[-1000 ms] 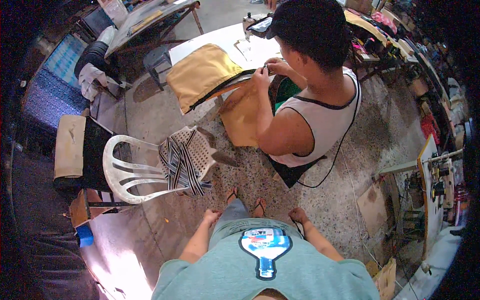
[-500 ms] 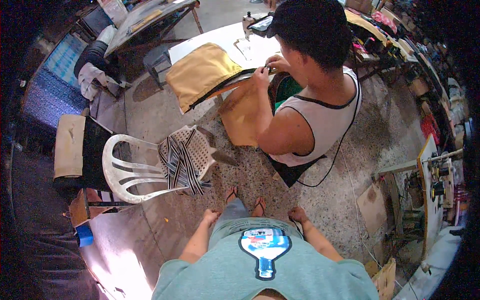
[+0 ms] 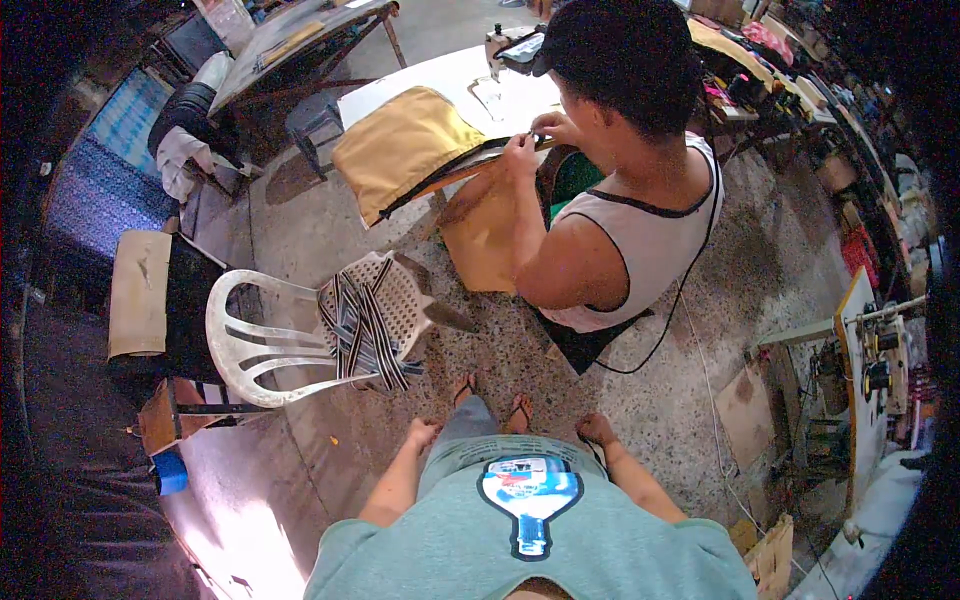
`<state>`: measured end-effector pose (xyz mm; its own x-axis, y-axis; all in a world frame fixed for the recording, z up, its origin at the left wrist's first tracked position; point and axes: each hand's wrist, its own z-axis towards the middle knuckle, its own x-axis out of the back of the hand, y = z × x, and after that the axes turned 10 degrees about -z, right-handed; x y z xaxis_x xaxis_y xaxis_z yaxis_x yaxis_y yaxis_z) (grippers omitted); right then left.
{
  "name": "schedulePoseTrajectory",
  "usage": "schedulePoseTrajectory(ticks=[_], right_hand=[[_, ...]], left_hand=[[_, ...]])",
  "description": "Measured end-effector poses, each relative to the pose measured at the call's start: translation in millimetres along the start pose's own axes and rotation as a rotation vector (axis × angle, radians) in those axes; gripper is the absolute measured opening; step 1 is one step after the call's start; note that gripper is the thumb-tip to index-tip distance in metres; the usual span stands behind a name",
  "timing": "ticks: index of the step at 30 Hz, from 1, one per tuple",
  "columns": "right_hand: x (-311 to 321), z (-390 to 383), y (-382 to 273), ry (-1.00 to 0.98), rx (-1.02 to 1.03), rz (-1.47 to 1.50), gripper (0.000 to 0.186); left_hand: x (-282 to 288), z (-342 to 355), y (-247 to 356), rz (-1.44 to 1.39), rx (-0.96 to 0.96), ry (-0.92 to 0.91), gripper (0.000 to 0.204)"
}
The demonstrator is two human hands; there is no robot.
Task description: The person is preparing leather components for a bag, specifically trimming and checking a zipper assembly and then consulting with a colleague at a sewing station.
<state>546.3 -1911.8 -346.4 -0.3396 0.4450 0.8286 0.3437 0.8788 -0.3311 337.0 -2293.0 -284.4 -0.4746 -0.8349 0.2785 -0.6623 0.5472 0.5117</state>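
My left hand (image 3: pixel 424 433) hangs low beside my grey shorts (image 3: pixel 470 417), its fingers loosely curled with nothing seen in them. On the other side hangs my right hand (image 3: pixel 597 430), its fingers curled in; a thin dark cord shows close by, and whatever lies inside the fingers is hidden. Neither hand touches the work ahead. There a seated co-worker in a dark cap and light sleeveless top (image 3: pixel 640 235) pinches the dark edge of a yellow-tan fabric piece (image 3: pixel 405 150) with both hands. The fabric lies partly over a white sewing table (image 3: pixel 375 103).
A white plastic chair (image 3: pixel 232 325) stands to the left, with striped straps (image 3: pixel 360 330) on its seat. A sewing machine (image 3: pixel 497 50) stands on the far table. A black cable (image 3: pixel 650 350) curves behind the co-worker. Another machine stand (image 3: pixel 862 390) is at right.
The co-worker's hands have shifted very slightly along the fabric edge. My own hands stay at my sides.
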Motion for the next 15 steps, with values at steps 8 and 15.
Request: schedulePoseTrajectory(ticks=[8,15], right_hand=[[-7,3,3,0.016,-0.039,0.085,0.027],[7,3,-6,-0.050,-0.150,0.075,0.028]], left_hand=[[1,1,0,0.066,-0.012,-0.002,0.018],[3,14,-13,-0.004,-0.029,-0.058,0.020]])
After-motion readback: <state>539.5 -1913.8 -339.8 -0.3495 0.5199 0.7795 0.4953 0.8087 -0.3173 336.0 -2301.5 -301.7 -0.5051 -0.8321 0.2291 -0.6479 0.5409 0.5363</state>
